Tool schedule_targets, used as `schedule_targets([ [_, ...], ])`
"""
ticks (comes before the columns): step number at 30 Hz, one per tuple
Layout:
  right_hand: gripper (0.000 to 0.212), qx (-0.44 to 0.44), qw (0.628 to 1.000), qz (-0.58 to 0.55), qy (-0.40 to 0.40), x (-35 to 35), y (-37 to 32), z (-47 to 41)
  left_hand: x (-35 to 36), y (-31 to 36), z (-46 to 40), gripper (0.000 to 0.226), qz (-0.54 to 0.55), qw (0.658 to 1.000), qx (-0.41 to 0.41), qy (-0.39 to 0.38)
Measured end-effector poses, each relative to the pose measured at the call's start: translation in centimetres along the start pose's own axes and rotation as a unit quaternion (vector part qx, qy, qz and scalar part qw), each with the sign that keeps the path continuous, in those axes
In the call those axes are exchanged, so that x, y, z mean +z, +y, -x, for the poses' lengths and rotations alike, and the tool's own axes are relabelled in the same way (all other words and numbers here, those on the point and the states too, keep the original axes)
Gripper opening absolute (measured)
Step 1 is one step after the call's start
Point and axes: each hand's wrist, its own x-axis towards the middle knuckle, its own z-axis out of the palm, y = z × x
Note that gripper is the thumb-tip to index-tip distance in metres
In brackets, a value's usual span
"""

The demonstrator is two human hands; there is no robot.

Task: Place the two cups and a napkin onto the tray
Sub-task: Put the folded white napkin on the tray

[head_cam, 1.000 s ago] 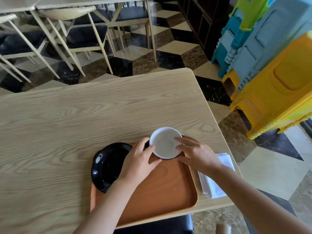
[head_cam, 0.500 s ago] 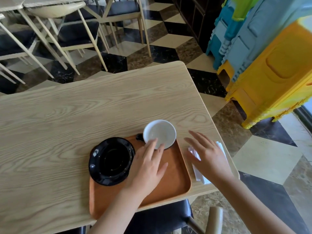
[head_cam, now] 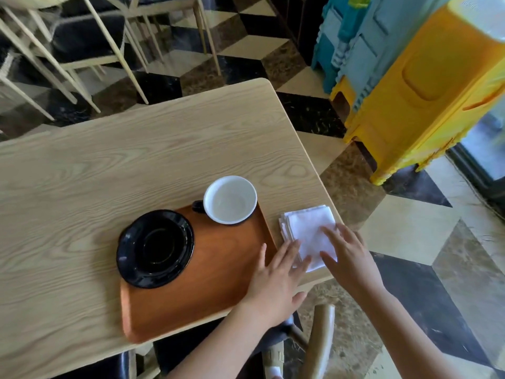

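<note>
**Tray setting: napkin outstanding**

Table (head_cam: 109, 165): light wood grain, carries everything listed.

Tray (head_cam: 207, 285): brown wood, at the table's near edge toward its right side.

White cup (head_cam: 230, 199): upright, empty, dark outside, at the tray's far right corner, handle to the left. Placed, as we judge.

Black dish (head_cam: 155, 248): sits over the tray's far left corner, its rim past the tray edge. We cannot tell whether this is the second cup or a saucer.

Napkin (head_cam: 307, 236): white, folded, flat on the table just beside the tray's right edge, near the table's right edge. Not yet on the tray.

Left hand (head_cam: 276, 280): fingers spread, tips on the napkin's near left corner, palm over the tray's right rim.

Right hand (head_cam: 348, 258): fingers spread flat on the napkin's near part. Neither hand grips anything; we judge both are there to gather the cloth without unfolding it.
</note>
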Motion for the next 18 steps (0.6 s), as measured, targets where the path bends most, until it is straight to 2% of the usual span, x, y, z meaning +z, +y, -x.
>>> schedule_targets([
  [3,0.048,0.024,0.999,-0.032,-0.009,0.2,0.1,-0.2,0.0,0.1,0.2,0.065,-0.010,1.000,0.012,-0.017],
  [6,0.042,0.067,0.990,-0.122,-0.020,-0.5,-0.1,-0.8,-0.3,0.1,0.2,0.062,0.024,0.999,0.012,-0.041],
  [8,0.036,0.069,0.984,-0.160,-0.024,-1.2,-0.4,-1.0,-0.5,0.0,0.3,0.062,0.055,0.998,0.004,-0.001],
  [10,0.033,0.053,0.980,-0.193,-0.014,-1.9,-0.9,-0.9,-0.8,0.1,0.8,0.058,0.153,0.985,-0.020,0.071],
  [12,0.033,0.038,0.971,-0.237,-0.002,-2.8,-1.9,-0.5,-1.4,-0.1,1.4,0.055,0.341,0.930,-0.074,0.112],
  [15,0.037,0.015,0.948,-0.319,-0.007,-4.1,-4.0,0.5,-2.6,-0.8,2.5,0.046,0.518,0.826,-0.174,0.141],
  [16,0.039,0.010,0.937,-0.349,-0.011,-4.5,-4.7,0.8,-3.0,-1.2,2.9,0.043,0.581,0.780,-0.194,0.128],
  [18,0.040,0.011,0.914,-0.405,-0.017,-4.7,-6.0,1.1,-3.4,-1.9,3.8,0.052,0.692,0.682,-0.222,0.078],
])
